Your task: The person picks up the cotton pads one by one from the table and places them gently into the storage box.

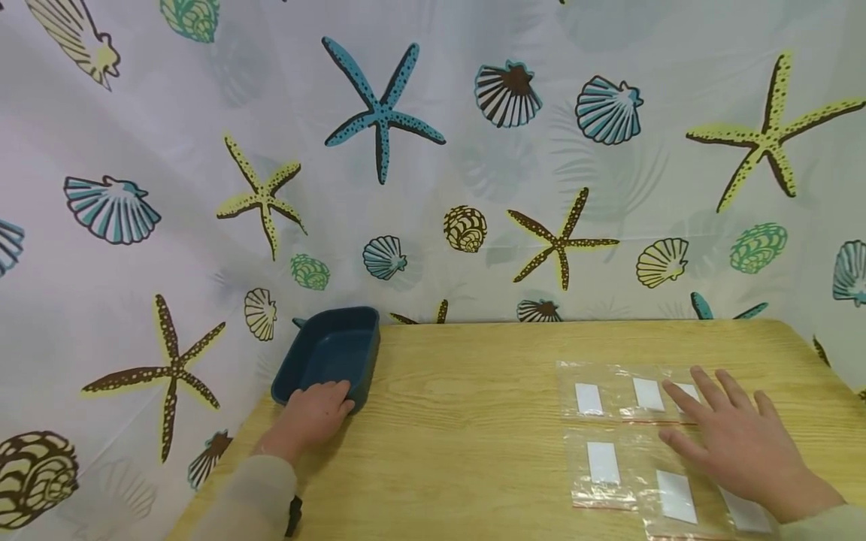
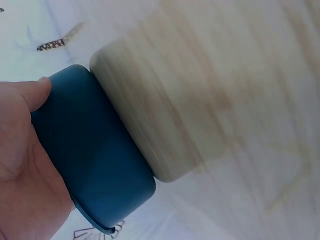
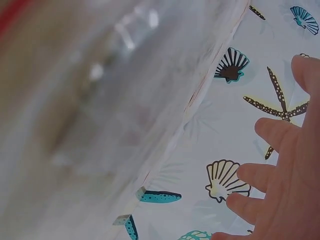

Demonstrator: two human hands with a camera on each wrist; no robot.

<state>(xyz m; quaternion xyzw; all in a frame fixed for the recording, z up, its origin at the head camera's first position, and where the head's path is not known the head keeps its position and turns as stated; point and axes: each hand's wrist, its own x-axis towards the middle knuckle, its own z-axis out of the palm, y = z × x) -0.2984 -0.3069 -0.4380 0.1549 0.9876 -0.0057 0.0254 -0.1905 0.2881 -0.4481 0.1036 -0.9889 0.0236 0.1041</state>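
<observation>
A dark blue plastic bin (image 1: 367,372) stands at the table's far left corner. My left hand (image 1: 313,415) grips its near side; in the left wrist view the thumb lies on one edge of the bin (image 2: 95,145), and the other fingers are hidden. On the right, my right hand (image 1: 744,447) is held with fingers spread over several clear zip bags (image 1: 604,473) with red seal lines, each with a white card (image 1: 588,399) inside. Whether it touches them I cannot tell. In the right wrist view the right hand (image 3: 285,165) has nothing in its fingers, and the bags are blurred.
A light wood-grain table (image 1: 460,428) lies beneath everything, its rounded far edge against a hanging white curtain (image 1: 433,248) printed with starfish and shells. The curtain also runs along the left and right sides. A dark strap (image 1: 294,517) shows by the left sleeve.
</observation>
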